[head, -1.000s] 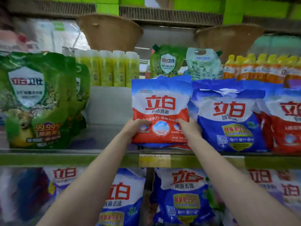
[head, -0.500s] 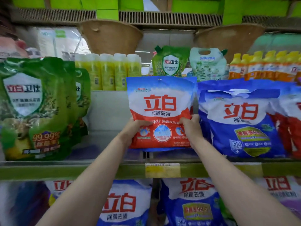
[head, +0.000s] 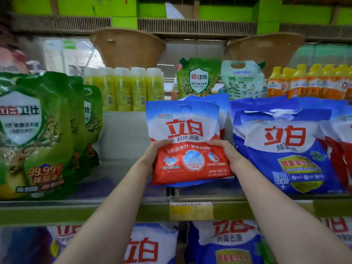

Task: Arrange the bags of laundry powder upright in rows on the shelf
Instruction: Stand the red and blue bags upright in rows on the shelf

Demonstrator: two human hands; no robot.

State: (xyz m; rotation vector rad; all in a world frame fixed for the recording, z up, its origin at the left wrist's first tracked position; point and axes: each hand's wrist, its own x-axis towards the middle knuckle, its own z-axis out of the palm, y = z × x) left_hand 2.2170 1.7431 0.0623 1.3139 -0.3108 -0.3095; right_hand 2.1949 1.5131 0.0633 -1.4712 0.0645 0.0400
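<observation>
A red, white and blue bag of laundry powder [head: 187,141] stands nearly upright at the middle of the shelf [head: 106,203], its bottom lifted slightly above the shelf floor. My left hand [head: 152,159] grips its lower left edge and my right hand [head: 226,155] grips its lower right edge, thumbs on the front. Another bag of the same kind shows just behind it. To the right stand bigger blue bags of powder [head: 285,149], leaning together.
Green detergent pouches [head: 38,134] fill the shelf's left end, with a bare gap between them and the held bag. Yellow bottles [head: 123,88] and orange bottles [head: 308,82] line the back. More powder bags [head: 224,242] sit on the shelf below. A yellow price tag [head: 191,210] marks the shelf edge.
The held bag has tipped a little, its bottom swinging out toward me, while both hands keep their grip. The camera has moved closer and slightly up.
</observation>
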